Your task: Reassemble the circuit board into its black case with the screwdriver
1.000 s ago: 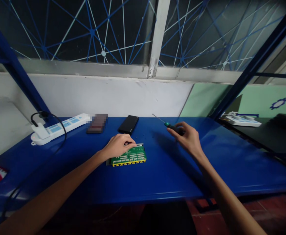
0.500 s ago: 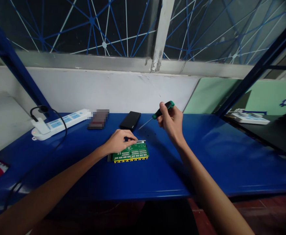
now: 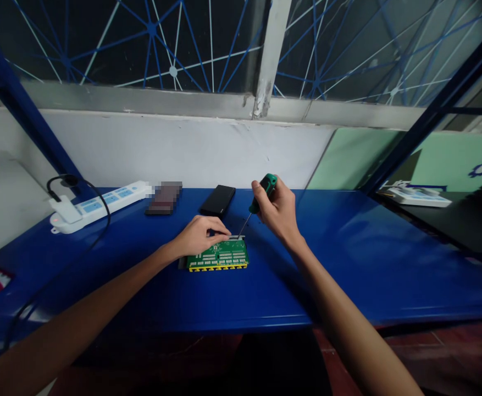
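Green circuit board (image 3: 218, 256) lies flat near the middle of the blue table (image 3: 348, 264), with yellow connectors along its near edge. The left hand (image 3: 199, 235) rests on its far-left part, fingers curled; whether it grips or only presses cannot be told. At the board's 1 o'clock the right hand (image 3: 277, 212) is closed round a green-handled screwdriver (image 3: 261, 198), its shaft slanting down to the board's far edge. A flat black device (image 3: 218, 200) lies at 12 o'clock, and a white power strip (image 3: 96, 204) at 10 o'clock.
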Demonstrator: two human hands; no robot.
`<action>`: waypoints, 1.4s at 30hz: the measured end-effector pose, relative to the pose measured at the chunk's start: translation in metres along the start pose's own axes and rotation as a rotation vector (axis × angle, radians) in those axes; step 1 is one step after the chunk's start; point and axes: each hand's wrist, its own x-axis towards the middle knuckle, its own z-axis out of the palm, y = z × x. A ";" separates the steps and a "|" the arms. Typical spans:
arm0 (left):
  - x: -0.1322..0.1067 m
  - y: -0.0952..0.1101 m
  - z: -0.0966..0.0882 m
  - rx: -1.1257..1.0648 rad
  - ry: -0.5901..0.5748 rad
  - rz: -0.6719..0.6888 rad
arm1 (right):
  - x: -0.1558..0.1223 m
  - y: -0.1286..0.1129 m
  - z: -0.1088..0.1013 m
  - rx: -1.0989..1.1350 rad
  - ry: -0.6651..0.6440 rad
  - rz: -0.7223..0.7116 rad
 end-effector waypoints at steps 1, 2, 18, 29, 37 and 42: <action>0.000 0.001 0.000 0.006 0.001 0.002 | -0.001 -0.001 0.000 -0.028 -0.007 -0.020; 0.000 0.001 -0.001 0.012 0.001 0.002 | -0.001 -0.002 0.001 -0.055 -0.010 -0.039; 0.001 0.012 0.001 -0.013 0.060 0.109 | -0.003 -0.003 0.004 -0.111 -0.044 -0.118; 0.013 0.016 -0.003 -0.096 -0.021 0.076 | -0.004 -0.002 0.005 -0.093 -0.077 -0.124; 0.019 0.023 0.002 -0.140 0.039 0.013 | -0.003 -0.004 0.001 -0.025 -0.148 -0.127; 0.014 0.024 0.005 -0.194 0.047 -0.011 | -0.002 -0.009 -0.003 0.086 -0.340 -0.103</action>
